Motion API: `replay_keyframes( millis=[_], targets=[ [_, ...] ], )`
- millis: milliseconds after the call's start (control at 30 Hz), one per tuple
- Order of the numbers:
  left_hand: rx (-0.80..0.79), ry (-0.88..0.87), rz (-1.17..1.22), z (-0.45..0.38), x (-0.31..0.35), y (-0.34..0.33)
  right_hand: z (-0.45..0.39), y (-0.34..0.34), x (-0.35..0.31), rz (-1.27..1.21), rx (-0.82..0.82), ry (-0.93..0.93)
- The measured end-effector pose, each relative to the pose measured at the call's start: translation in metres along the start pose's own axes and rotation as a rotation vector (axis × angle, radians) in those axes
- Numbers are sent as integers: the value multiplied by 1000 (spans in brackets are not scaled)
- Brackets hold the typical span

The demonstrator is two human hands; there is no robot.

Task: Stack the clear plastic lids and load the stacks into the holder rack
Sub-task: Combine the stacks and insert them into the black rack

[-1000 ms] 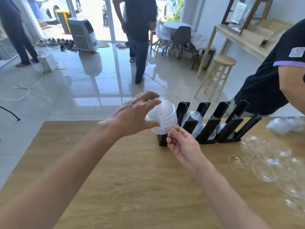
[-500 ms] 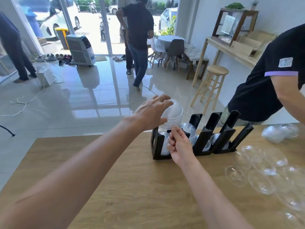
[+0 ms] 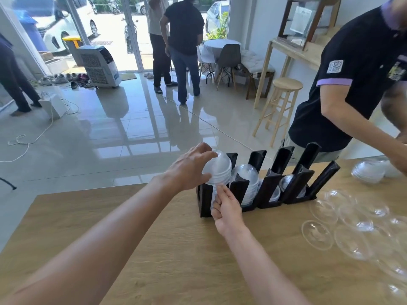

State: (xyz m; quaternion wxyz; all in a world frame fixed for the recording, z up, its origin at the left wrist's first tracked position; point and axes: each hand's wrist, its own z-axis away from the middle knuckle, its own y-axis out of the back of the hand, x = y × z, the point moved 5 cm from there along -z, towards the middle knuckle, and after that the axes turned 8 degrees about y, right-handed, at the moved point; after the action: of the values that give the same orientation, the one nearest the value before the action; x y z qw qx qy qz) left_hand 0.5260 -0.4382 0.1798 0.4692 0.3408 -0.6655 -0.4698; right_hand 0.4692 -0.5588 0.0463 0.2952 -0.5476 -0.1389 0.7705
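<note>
1. The left hand (image 3: 187, 170) has a curled grip over the domed top of a stack of clear lids (image 3: 218, 170), fingers spread round the dome and thumb underneath – closed firmly on it.

2. Just below that grip, the right hand (image 3: 226, 208) pinches at the lower rim of the same stack; its fingers are nearly closed, though whether they hold the rim or only steady it against the rack wall I cannot tell.

3. What has changed: a second ago the stack was held up in front of the holder rack (image 3: 237, 190). Now its lower end sits down in the endmost slot, the one nearest the left grip, with only the domed upper part standing proud of the black dividers.

4. That means the loading step for this stack is nearly done – it looks seated or close to it, and what remains, by my judgement, is to let go once it rests without springing back.

5. In the next slot, just beyond the right grip, a second stack of lids (image 3: 246, 179) is already lodged; further slots hold shorter stacks, so the rack is partly filled.

6. Well away from both grips, on the bench (image 3: 110, 227), loose lids (image 3: 352, 227) lie scattered singly. These are not yet stacked, so a good part of the task is left.

7. A second person in a dark polo (image 3: 352, 73) handles another pile of lids (image 3: 370, 172) at the far end of the bench.
</note>
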Motion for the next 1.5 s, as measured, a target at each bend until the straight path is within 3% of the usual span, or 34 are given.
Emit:
replay_keyframes(
  millis=[433,833,1267,1500],
  targets=[
    [-177,94,-89,-24,1,-29,-15,24,33,-38,129,-122],
    [-310,88,-174,-45,11,-41,-21,36,39,157,80,-157],
    [-277,83,-236,-40,10,-45,-25,48,35,360,158,-166],
    [-240,107,-201,-36,4,-47,-19,65,24,407,102,-130]
  ],
)
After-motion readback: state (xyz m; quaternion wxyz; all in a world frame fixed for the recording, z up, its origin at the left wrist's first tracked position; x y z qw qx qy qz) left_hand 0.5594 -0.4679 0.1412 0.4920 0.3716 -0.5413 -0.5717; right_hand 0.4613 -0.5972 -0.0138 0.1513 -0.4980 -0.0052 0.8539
